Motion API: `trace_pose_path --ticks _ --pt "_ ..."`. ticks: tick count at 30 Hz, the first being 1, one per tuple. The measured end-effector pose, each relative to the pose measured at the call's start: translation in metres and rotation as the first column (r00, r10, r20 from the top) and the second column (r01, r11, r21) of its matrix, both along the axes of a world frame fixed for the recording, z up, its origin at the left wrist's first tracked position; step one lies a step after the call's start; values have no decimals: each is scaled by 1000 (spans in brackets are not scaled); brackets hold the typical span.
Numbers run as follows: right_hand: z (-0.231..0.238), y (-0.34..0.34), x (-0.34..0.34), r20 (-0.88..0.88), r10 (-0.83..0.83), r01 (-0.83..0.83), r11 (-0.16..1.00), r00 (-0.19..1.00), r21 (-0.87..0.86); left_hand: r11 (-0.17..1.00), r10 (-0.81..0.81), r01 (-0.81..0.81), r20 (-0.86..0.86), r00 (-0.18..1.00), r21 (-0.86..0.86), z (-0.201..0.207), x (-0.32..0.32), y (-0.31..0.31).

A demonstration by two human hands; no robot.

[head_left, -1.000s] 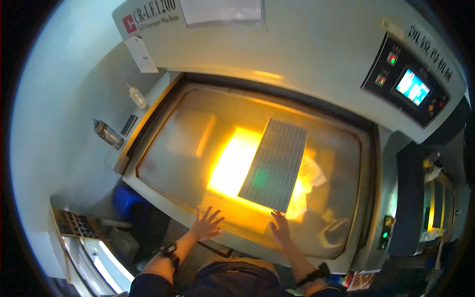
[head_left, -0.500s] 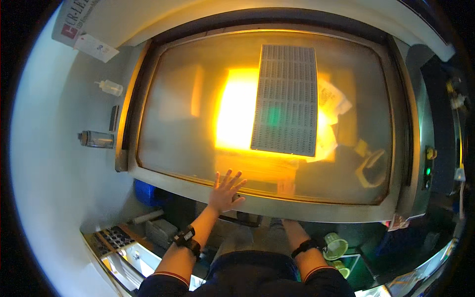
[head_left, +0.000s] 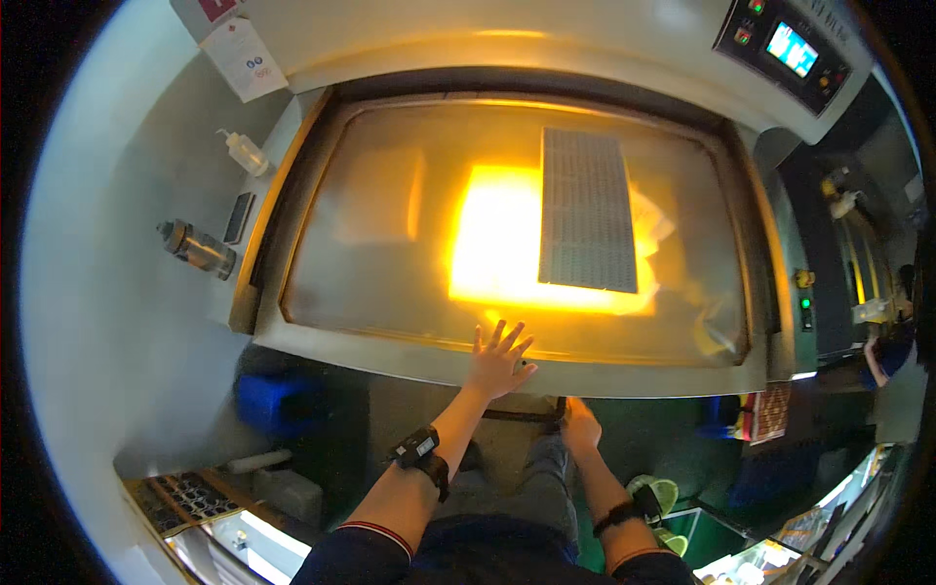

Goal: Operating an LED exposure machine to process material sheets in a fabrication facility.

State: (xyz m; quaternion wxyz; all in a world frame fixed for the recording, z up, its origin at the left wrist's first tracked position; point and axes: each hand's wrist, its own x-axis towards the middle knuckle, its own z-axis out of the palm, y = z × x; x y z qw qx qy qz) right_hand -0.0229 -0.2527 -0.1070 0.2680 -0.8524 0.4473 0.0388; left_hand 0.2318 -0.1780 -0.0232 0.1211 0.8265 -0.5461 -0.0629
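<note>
A wide framed glass bed [head_left: 370, 273] lies before me, with bright yellow light shining up in its middle. On it, right of centre, rests a dark grey rectangular panel [head_left: 588, 214] covered in rows of small marks. My left hand [head_left: 499, 365] lies with fingers spread over the front rim of the frame, the fingertips reaching the edge of the glass. Below that rim runs a dark bar handle [head_left: 522, 416]. My right hand [head_left: 582, 427] is closed around the handle's right end, its fingers partly hidden.
Left of the bed are a squeeze bottle [head_left: 244, 153], a metal-and-clear cylinder [head_left: 198, 249] and a dark flat block [head_left: 239, 217]. A control panel with a lit screen [head_left: 792, 50] is at the far right. Green baskets [head_left: 663, 494] stand low on the right; another person [head_left: 892, 351] shows at the right edge.
My view has shifted, bringing the control panel in. My right hand, before mostly hidden under the rim, now shows at the handle. My left hand stays spread on the front rim.
</note>
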Motion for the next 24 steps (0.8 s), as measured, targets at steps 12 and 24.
trace_pose_path --ticks 12,24 --pt "195 -71 -175 -119 490 -480 871 864 101 909 -181 305 -390 903 283 12 -8 -8" --pt "134 -241 -56 -136 558 -570 758 818 -318 826 -188 154 8 982 542 31 -37 -89"
